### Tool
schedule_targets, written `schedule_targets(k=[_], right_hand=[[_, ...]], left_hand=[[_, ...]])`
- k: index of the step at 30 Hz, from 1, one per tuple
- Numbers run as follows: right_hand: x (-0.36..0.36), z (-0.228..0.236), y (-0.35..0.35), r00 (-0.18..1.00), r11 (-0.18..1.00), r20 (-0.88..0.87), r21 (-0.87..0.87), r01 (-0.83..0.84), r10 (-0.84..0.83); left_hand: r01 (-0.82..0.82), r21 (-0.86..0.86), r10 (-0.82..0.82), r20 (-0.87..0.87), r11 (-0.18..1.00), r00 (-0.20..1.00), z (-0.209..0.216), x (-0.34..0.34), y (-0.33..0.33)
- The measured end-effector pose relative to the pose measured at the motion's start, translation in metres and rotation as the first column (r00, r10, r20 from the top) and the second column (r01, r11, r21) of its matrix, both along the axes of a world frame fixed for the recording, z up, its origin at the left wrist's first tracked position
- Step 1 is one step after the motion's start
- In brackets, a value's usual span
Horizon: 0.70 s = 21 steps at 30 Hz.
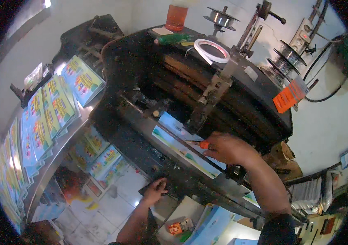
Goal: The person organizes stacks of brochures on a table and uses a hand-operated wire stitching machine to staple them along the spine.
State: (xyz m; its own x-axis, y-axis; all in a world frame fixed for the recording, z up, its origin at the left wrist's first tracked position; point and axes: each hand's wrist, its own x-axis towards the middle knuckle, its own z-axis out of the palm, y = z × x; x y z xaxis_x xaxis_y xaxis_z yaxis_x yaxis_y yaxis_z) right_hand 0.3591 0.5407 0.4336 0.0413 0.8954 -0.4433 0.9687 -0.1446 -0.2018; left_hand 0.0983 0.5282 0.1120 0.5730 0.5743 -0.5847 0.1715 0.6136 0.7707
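Note:
In my right hand point(231, 149) is a small orange-handled tool point(203, 144) with a thin metal tip, held under the head of a black wire-stitching machine point(141, 57). Its tip lies by a light-blue printed booklet sheet point(174, 122) on the machine's table, beside a long metal bar point(198, 153). The exact kind of tool does not show. Lower down, my left hand point(155, 191) curls its fingers at the machine's dark front edge. What those fingers close on is hard to make out.
Stacks of printed booklets point(45, 118) cover the metal table at left. Wire spools point(222, 19), a white coil point(211, 52), a green-handled tool point(173, 38) and a jar of reddish liquid point(176, 18) sit atop the machine. An orange box point(287, 99) hangs at right.

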Motion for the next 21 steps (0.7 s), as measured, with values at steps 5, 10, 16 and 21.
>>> schedule_targets(k=[5,10,16,21], right_hand=[[0.007,-0.026,-0.002,0.994,0.995,0.042,0.023,-0.102,0.101],[0.008,-0.025,-0.005,0.996,0.997,0.040,-0.021,-0.081,0.082],[0.011,-0.035,-0.013,0.998,0.993,0.016,0.108,-0.056,0.055],[0.009,-0.020,-0.021,0.987,0.997,0.149,0.045,-0.068,0.060]], left_hand=[[0.002,-0.229,0.064,0.281,0.973,0.958,0.036,-0.021,0.041],[0.438,0.823,0.151,-0.515,0.362,0.844,0.089,-0.011,0.042],[0.153,0.948,-0.019,-0.154,0.280,0.988,0.132,0.051,0.085],[0.103,0.294,-0.188,0.278,0.950,0.942,0.159,0.086,0.091]])
